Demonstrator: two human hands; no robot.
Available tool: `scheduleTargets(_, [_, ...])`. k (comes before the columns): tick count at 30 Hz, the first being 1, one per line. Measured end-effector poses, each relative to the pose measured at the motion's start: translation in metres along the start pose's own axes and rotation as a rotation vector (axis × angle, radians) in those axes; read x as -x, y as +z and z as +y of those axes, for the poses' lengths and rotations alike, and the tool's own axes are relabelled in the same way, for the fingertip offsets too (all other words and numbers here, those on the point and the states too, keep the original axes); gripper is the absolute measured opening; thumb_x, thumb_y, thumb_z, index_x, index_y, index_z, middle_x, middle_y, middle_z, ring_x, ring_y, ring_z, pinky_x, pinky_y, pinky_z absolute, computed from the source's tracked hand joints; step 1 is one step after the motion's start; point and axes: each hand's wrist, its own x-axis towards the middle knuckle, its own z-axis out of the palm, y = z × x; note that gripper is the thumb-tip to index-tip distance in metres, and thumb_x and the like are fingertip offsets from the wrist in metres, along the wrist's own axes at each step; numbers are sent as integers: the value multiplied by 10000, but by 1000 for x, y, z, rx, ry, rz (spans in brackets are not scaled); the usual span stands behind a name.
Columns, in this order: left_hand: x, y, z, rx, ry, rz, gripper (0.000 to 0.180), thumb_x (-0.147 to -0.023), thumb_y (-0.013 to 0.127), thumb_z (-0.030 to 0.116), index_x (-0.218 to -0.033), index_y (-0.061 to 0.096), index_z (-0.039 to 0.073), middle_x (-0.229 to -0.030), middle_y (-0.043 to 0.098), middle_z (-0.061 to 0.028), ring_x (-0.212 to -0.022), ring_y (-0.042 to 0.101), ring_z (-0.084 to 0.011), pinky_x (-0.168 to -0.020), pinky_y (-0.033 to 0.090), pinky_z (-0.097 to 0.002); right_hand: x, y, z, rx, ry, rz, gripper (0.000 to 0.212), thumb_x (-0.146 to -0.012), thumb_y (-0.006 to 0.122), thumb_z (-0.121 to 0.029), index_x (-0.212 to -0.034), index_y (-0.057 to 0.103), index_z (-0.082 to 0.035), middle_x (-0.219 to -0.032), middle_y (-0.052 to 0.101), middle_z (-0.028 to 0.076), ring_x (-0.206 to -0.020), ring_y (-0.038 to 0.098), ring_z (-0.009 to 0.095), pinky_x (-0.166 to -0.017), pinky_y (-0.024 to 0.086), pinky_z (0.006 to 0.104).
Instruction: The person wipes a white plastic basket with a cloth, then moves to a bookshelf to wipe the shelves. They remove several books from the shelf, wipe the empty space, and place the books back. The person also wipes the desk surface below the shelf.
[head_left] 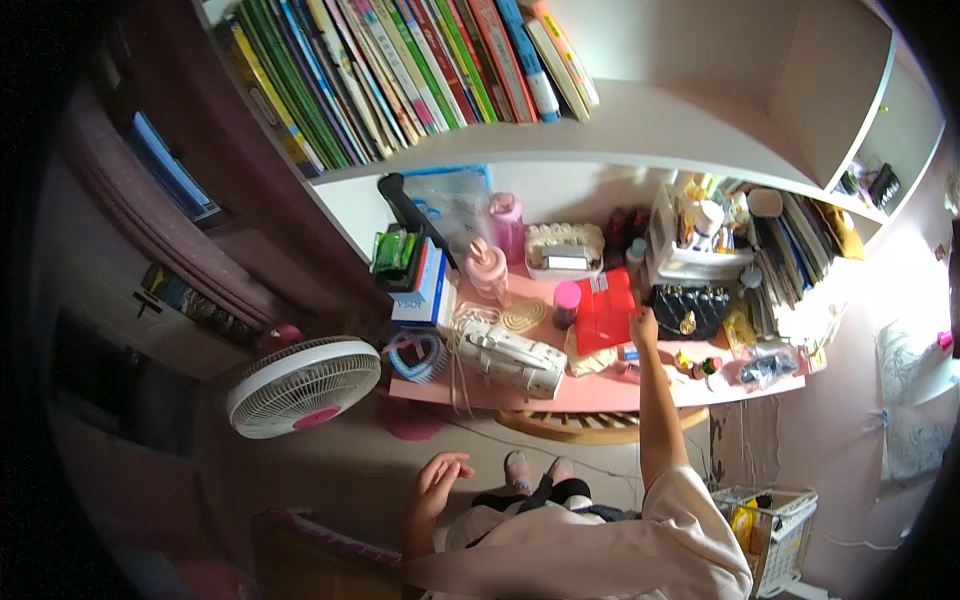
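Observation:
My right hand (645, 327) reaches out over the pink desk (590, 395), its fingers closed at the right edge of a flat, bright red packet (606, 312). A pink-lidded jar (566, 303) stands just left of the packet. Under the packet's lower edge lies a cream cloth item (592, 361). To the right of this hand is a black quilted bag (688, 308) with a gold-coloured clasp. My left hand (438, 482) hangs in front of the desk, empty, with its fingers loosely bent and apart.
A white case-like device (512, 360) with a handle and cable lies on the desk, near pink bottles (487, 268) and a woven basket (417, 357). Books (400, 70) fill the shelf above. A fan (305, 388) stands left; a white crate (785, 540) sits lower right.

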Motion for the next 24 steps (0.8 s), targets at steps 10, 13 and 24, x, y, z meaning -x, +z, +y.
scheduleTargets(10, [-12,8,9,49,41,-16,214,-971,486,142,-1098,559,-14,-902,632,-88,-874,594,-139,-813,461,-266,61,-27,-21,-33,-315,85,230,-811,601,-120,-985,548,20,-886,596,203,-858,564,396,-779,448,434])
scheduleTargets(13, [-19,6,3,30,53,-39,244,-985,455,156,-1116,561,-21,-903,631,-99,-883,599,-157,-826,469,-286,114,-58,-38,28,-353,17,170,-832,577,-89,-981,550,-11,-974,576,204,-944,532,393,-825,416,449])
scheduleTargets(24, [-47,17,6,-7,84,-147,265,-982,469,187,-1130,565,-11,-927,640,-76,-889,602,-127,-822,471,-264,205,-85,-57,337,-376,-195,80,-775,612,-146,-785,632,-70,-767,625,120,-713,608,315,-619,489,421])
